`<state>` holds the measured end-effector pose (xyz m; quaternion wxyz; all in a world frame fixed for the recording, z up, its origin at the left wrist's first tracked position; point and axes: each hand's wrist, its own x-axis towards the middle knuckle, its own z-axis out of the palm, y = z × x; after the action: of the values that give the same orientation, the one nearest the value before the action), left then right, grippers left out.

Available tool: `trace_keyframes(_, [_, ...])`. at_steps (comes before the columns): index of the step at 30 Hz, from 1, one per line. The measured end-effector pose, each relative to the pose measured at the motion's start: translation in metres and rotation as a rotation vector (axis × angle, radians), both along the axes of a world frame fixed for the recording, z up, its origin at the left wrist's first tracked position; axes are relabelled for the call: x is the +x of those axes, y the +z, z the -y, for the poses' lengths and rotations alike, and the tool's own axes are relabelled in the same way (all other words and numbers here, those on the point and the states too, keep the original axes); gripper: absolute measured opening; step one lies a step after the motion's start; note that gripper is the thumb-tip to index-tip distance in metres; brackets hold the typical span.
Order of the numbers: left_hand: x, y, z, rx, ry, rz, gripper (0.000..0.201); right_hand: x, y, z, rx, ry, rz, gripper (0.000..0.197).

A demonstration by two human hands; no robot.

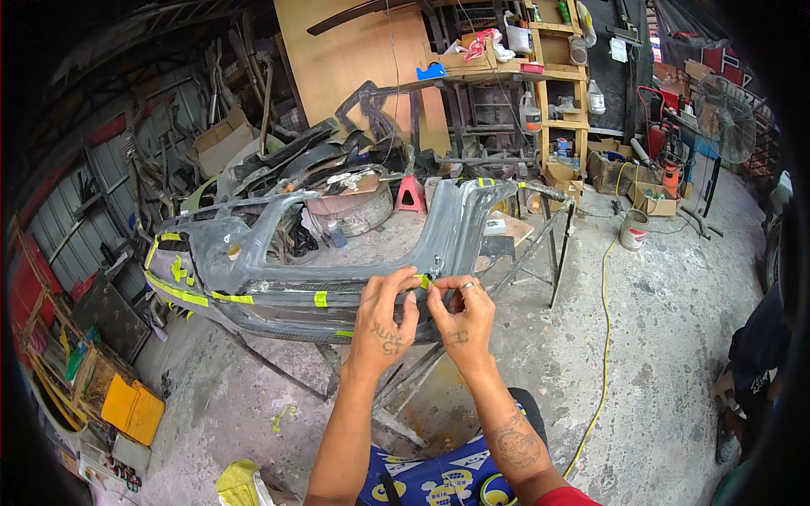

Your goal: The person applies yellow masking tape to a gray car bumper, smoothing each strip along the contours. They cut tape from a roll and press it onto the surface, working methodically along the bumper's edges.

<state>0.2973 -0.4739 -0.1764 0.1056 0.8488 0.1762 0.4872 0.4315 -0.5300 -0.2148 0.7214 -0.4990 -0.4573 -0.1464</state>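
A grey primed car body panel [337,274] lies across a metal stand [553,253] in front of me. Strips of yellow-green masking tape [320,299] are stuck along its lower edge and around its left end. My left hand [386,319] is at the panel's near edge with thumb and fingers pinched together. Close on its right, my right hand [464,320], with a ring on one finger, is pinched too. Between the fingertips of both hands shows a short piece of yellow-green tape [424,281] against the panel. The fingers partly cover that piece.
Behind the panel are piled car parts [329,156] and a pink stand [411,194]. A yellow cable [604,337] runs along the concrete floor on the right, near a paint can [633,229]. Another person [755,354] is at the right edge. A yellow container [132,411] stands lower left.
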Motion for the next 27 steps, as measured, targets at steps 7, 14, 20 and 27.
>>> trace_keyframes(7, [0.001,0.003,0.001,0.003,0.02,-0.036,0.038,0.0,-0.002,0.003,-0.046,0.028,-0.045,0.014])
trace_keyframes(14, [0.001,0.006,0.006,0.009,0.033,-0.072,0.039,0.002,-0.002,0.006,0.015,0.033,0.078,0.012])
trace_keyframes(20, [0.002,0.011,0.013,0.024,0.074,-0.169,0.041,0.003,-0.009,0.006,0.01,0.06,0.074,0.014])
trace_keyframes(27, [0.004,0.005,0.014,-0.039,0.066,-0.089,0.038,0.002,-0.01,0.008,-0.016,0.076,0.034,0.015])
